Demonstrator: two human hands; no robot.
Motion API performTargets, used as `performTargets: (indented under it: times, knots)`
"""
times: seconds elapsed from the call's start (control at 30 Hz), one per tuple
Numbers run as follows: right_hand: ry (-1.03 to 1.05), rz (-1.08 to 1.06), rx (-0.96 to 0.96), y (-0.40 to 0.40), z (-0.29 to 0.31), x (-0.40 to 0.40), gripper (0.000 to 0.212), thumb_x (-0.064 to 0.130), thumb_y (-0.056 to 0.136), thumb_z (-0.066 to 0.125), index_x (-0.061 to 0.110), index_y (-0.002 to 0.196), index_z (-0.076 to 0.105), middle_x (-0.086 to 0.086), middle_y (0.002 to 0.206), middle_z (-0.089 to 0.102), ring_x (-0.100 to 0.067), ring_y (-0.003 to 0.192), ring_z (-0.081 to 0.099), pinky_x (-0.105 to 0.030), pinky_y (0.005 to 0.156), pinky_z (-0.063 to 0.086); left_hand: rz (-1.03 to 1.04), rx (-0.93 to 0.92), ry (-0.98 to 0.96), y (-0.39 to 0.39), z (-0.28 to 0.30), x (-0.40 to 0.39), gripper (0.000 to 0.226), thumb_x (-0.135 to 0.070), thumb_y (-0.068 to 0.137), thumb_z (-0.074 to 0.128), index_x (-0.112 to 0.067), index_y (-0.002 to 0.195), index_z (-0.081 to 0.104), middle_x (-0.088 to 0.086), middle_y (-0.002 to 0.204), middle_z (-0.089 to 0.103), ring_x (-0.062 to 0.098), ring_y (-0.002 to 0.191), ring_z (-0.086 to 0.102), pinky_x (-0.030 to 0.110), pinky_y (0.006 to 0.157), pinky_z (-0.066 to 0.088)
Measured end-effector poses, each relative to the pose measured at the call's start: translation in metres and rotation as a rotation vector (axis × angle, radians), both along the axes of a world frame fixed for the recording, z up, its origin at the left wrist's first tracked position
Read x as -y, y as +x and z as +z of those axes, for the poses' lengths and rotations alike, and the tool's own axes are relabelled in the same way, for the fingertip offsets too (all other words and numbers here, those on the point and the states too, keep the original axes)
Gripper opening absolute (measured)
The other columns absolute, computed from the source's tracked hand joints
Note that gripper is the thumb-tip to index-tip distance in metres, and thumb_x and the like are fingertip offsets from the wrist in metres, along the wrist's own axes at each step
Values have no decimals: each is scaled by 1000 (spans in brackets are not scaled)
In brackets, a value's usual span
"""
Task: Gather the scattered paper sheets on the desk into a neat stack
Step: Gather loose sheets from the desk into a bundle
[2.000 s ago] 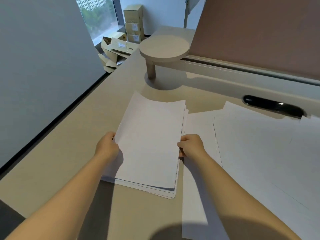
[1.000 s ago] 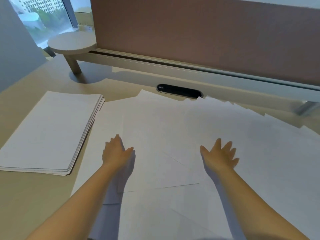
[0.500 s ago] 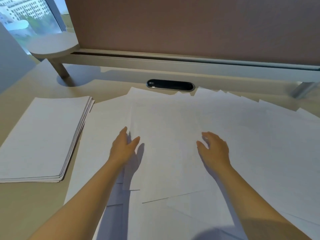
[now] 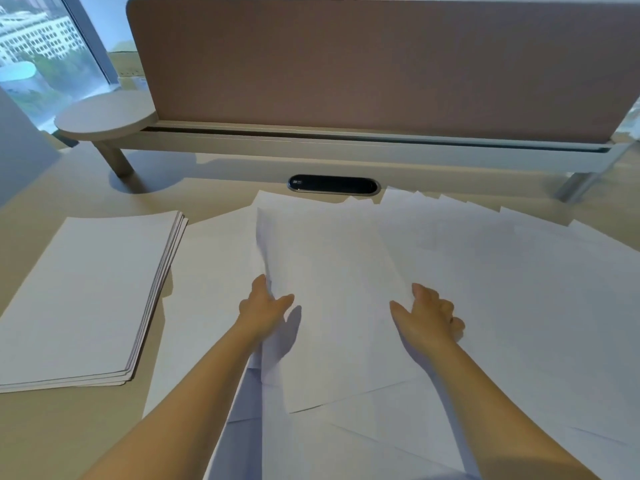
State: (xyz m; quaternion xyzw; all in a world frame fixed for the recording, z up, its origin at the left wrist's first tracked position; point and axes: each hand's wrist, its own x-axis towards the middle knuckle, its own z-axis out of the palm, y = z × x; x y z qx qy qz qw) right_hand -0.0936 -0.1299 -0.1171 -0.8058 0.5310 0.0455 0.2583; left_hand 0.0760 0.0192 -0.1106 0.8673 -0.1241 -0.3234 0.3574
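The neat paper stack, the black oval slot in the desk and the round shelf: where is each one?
neat paper stack (image 4: 86,292), head view, top sheet's middle.
black oval slot (image 4: 333,185), head view, its centre.
round shelf (image 4: 105,116), head view, flat top.

1 head-worn camera is giving the only view, so no second view is sharing any part of the scene. It is looking forward and steeply down from above the near edge of the desk (image 4: 52,427), facing the brown divider panel (image 4: 363,64) that is running across the far side. The wide lens is bending straight edges near the frame's borders. Both forearms are entering from the bottom edge, close to the lens, with the left hand (image 4: 263,306) and right hand (image 4: 426,315) sitting near the middle. A window (image 4: 38,46) is filling the upper left corner.
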Motion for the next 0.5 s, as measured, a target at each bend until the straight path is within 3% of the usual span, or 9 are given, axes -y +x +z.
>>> performTargets:
  times: [0.13,0.23,0.3,0.33,0.4,0.47,0.5]
  knots:
    - [142,-29,178,1,9,-4,52,43,94,39,28,142,29,-2,146,34,-24,134,29,-38,110,23,-10,37,-42,2,-1,2,54,-16,92,52,-6,139,27,14,140,42,37,124,44,45,104,39]
    - [-44,-230,62,-11,10,6,58,38,89,49,22,141,30,-4,143,38,-26,131,35,-42,103,33,132,58,-23,12,0,-7,56,-8,90,54,1,138,27,20,137,44,37,121,47,35,91,41]
    - [-14,-400,-19,-21,12,11,60,33,85,53,15,138,31,-9,139,38,-31,128,36,-45,98,36,183,53,3,18,-4,-14,60,-8,89,54,2,140,24,16,131,47,33,115,50,29,80,37]
    - [23,-448,-29,-23,11,12,61,31,84,55,12,137,31,-11,138,38,-32,128,35,-45,99,35,197,47,-7,21,-6,-17,58,-8,89,53,1,139,26,9,117,52,30,103,53,27,74,36]
    - [58,-451,-10,-23,8,12,64,30,83,56,11,138,29,-12,138,38,-33,128,35,-46,101,34,192,30,-18,24,-8,-20,42,-7,89,53,-4,128,37,-1,95,47,24,88,49,26,67,35]
    - [62,-395,36,-16,8,10,69,30,84,56,12,142,24,-12,141,36,-32,129,34,-45,102,33,176,12,2,28,-10,-21,16,-8,89,53,-14,103,47,6,108,45,25,92,47,26,74,34]
    - [70,-360,56,-12,8,9,71,31,85,56,13,144,21,-12,143,34,-32,131,33,-45,103,32,147,18,19,29,-10,-22,14,-8,89,53,-18,85,45,9,109,43,24,88,46,27,73,35]
